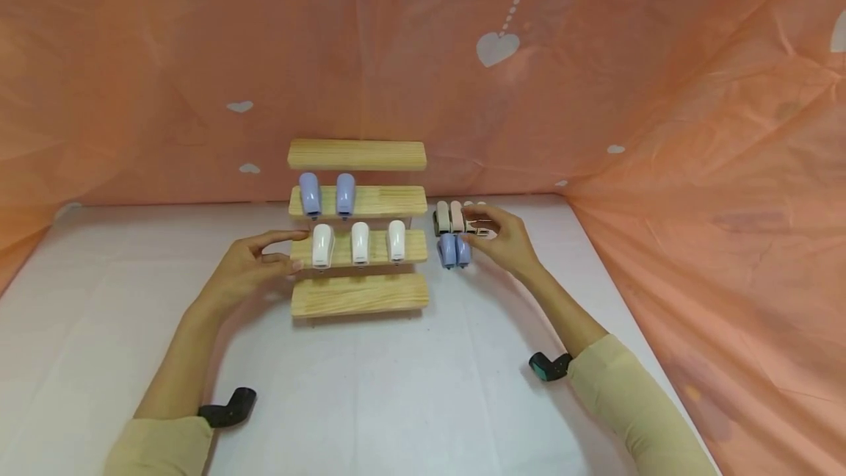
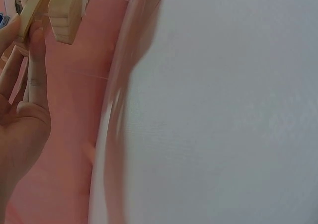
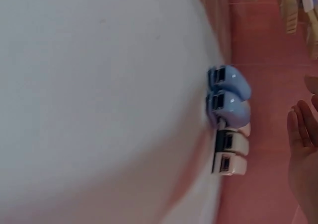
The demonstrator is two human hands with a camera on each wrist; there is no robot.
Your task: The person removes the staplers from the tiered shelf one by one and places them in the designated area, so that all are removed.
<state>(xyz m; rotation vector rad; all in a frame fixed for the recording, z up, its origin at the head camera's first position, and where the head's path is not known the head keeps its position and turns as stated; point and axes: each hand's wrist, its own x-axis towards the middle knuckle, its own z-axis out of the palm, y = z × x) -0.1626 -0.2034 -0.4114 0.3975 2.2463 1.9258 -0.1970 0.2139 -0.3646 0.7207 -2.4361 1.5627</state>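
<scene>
1. One grip shows: the left hand (image 1: 251,263) pinches the left end of the third board (image 1: 416,248) from the top, with digits on both sides of the wood.
2. The right hand (image 1: 507,241) has hold of nothing visible; its thumb and fingers are parted beside the lilac pair (image 1: 446,250) of staplers on the table (image 1: 396,402). Whether it touches them, I cannot tell.
3. Just behind that pair stand pale pink staplers (image 1: 442,217), more of the row partly hidden by the right hand.
4. Three white staplers (image 1: 360,243) sit side by side on the third board.
5. Two lilac staplers (image 1: 310,195) sit on the second board (image 1: 390,200), towards its left end.
6. Four boards make up the stepped rack, left of the pink row.
7. Orange cloth (image 1: 396,57) with white hearts hangs behind.
</scene>
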